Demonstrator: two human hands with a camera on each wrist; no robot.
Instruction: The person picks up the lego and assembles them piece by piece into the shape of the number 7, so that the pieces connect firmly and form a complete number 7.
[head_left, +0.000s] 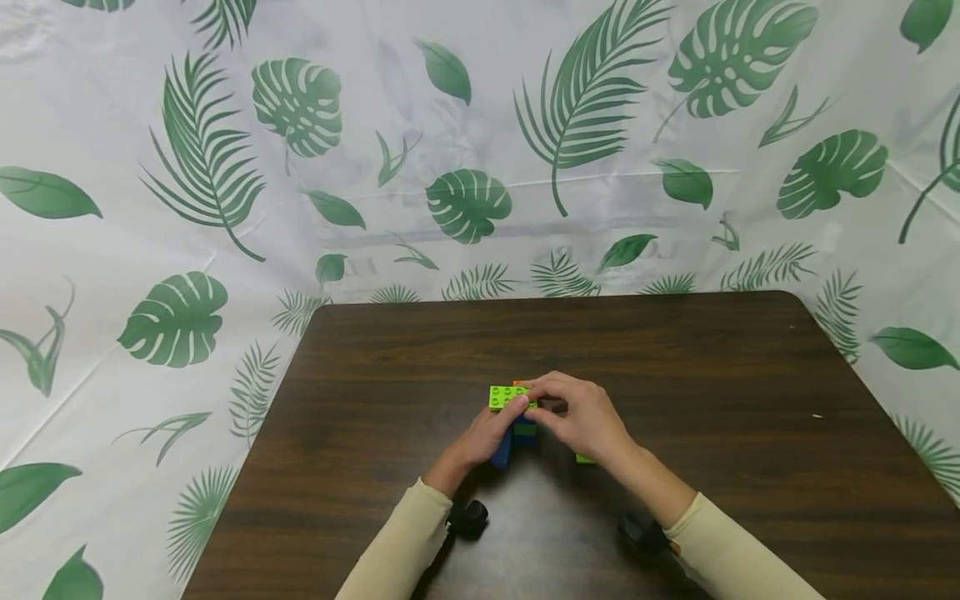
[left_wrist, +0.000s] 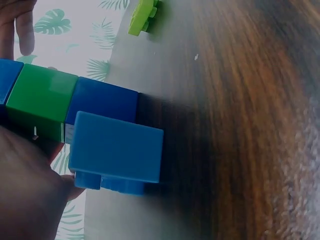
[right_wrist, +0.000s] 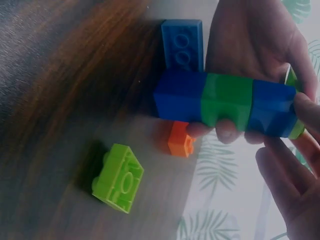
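Note:
A stack of blue, green and blue toy building bricks [right_wrist: 227, 100] stands on the table, topped by a lime green brick [head_left: 502, 398]. My left hand [head_left: 483, 437] grips the stack, its fingers wrapped around the side and its thumb up at the lime brick. From the other side my right hand [head_left: 585, 417] pinches the right end of the lime brick between thumb and fingers. Close beside the stack, on the left hand's side, a loose blue brick [left_wrist: 117, 147] lies on its side with its studs facing sideways.
An orange brick [right_wrist: 179, 140] sits just behind the stack. Another lime green brick [right_wrist: 120, 177] lies tipped on its side near the right wrist. The dark wooden table [head_left: 420, 350] ends at a leaf-patterned white sheet [head_left: 480, 108].

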